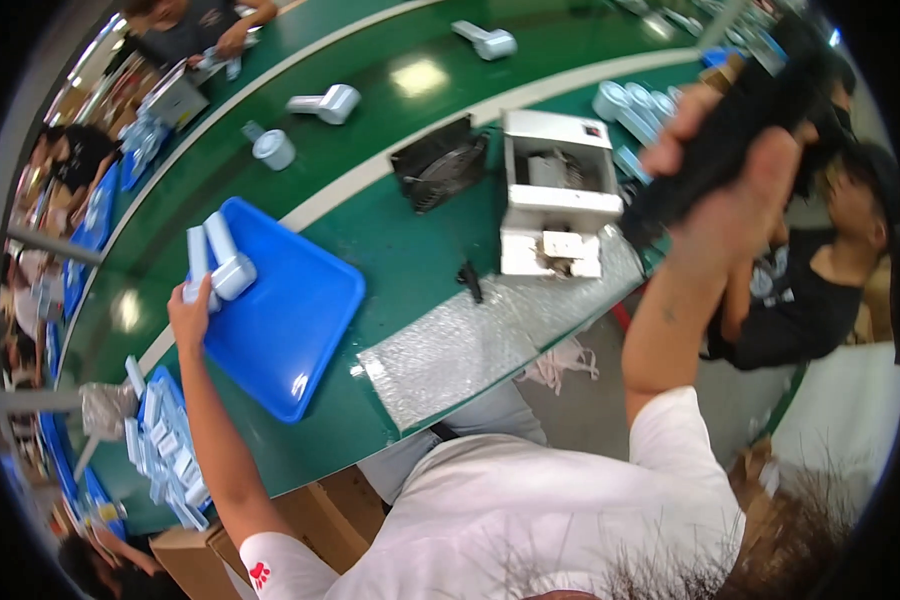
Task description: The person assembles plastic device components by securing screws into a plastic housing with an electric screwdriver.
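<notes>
My left hand is closed on a light-blue handled piece at the left rim of a blue tray. Beside it in the tray lies a second light-blue piece with a rounded head and a straight handle. High on the right, my right hand grips a long black object. That object is close to the camera and blurred, so its kind cannot be made out.
A white box with compartments and a small black fan stand on the green table. Bubble wrap lies along the near edge. More light-blue pieces are heaped at left. Another person sits at right.
</notes>
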Demonstrator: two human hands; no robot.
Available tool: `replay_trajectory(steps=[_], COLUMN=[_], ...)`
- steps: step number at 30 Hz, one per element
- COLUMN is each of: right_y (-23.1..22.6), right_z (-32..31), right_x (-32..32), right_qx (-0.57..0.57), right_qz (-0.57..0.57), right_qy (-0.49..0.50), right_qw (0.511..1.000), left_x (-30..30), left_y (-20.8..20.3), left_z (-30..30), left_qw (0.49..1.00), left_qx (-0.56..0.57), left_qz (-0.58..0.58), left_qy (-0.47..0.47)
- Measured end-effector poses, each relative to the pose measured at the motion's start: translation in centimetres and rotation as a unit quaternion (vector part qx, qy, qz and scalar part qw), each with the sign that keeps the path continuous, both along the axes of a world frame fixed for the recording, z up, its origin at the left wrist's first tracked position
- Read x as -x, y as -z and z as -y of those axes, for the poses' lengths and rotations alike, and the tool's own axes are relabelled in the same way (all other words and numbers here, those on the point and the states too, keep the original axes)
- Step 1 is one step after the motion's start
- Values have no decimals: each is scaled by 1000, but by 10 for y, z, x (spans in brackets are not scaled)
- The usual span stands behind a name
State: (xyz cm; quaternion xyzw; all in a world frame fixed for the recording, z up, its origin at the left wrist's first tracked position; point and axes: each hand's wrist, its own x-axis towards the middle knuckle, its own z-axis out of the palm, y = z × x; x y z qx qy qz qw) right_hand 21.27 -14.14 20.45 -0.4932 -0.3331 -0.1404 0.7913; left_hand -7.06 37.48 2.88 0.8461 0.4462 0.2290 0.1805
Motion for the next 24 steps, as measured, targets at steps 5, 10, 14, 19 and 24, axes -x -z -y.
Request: replay_trajectory(steps=[5,10,14,19,24], right_y=[-1,-13,17,13,7], right_z=[-12,-39,-16,26,3], right_x=[-10,33,8,24,63], right_qx=[20,-4,15,68,-78], right_qz=[171,0,139,-138,-36], right_qy=[27,107,21,-292,-368], right_qw=[985,994,990,944,926], left_x=[5,19,-13,-64,-65], left_y=[-13,-20,-3,13,22], left_z=[53,206,312,369,377], left_qw=[957,888,918,885,883], left_qx=[70,257,240,137,84], left_qz=[268,372,279,309,281], left_qy=[-81,77,149,321,366])
